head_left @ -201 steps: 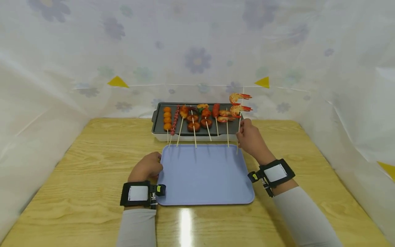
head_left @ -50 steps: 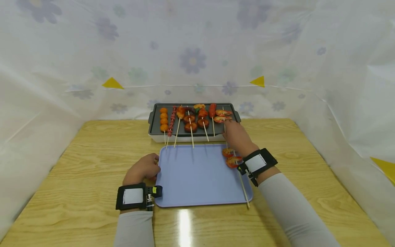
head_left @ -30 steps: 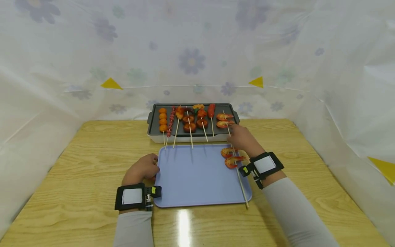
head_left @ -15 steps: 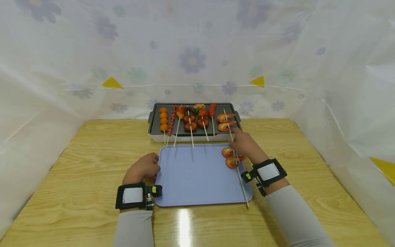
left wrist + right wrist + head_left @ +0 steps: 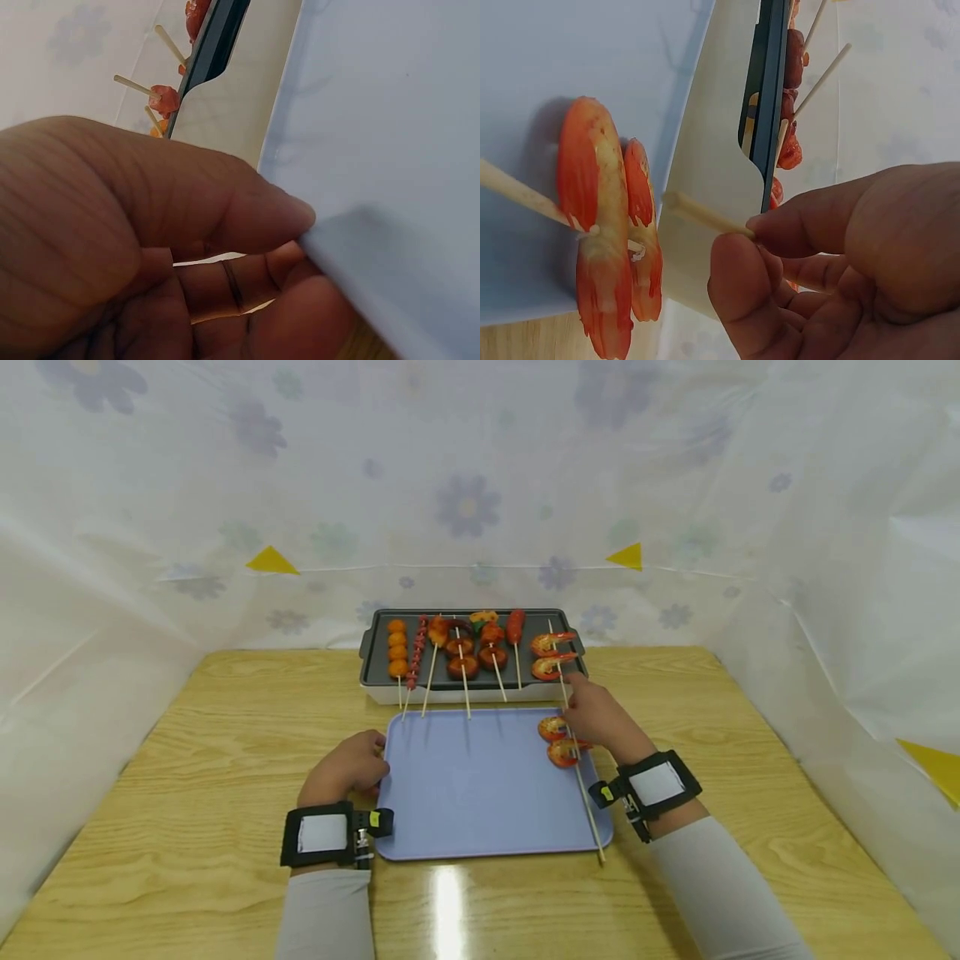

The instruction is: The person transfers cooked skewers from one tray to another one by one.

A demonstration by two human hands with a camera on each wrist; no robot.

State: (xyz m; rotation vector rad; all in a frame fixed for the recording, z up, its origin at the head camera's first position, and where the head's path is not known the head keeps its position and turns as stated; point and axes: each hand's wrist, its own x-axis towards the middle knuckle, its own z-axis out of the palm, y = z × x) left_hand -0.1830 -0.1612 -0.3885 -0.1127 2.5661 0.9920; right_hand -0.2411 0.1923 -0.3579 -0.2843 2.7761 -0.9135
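My right hand [image 5: 606,714] pinches the stick of a shrimp skewer [image 5: 547,669] between thumb and forefinger. Its two shrimps are over the right end of the grill pan [image 5: 450,689]; whether they touch it I cannot tell. In the right wrist view the stick's blunt end [image 5: 697,214] pokes out past the fingertips. Another shrimp skewer [image 5: 562,753] lies along the right side of the lilac tray [image 5: 472,793], its stick crossing the near rim. With thumb above and fingers below, my left hand [image 5: 347,768] grips the tray's left edge.
Several other skewers lie on the grill pan: orange balls [image 5: 397,649], a thin pink one [image 5: 416,652], brown round slices [image 5: 462,667] and a red sausage [image 5: 515,627]. Most of their sticks overhang the front edge. Wooden table [image 5: 247,735] surrounds the tray. A flowered sheet [image 5: 480,460] hangs behind.
The first shrimp skewer, held up earlier by my right hand, now lies on the tray. That hand has since taken the second one and shifted it slightly right and nearer. My left hand stays put.
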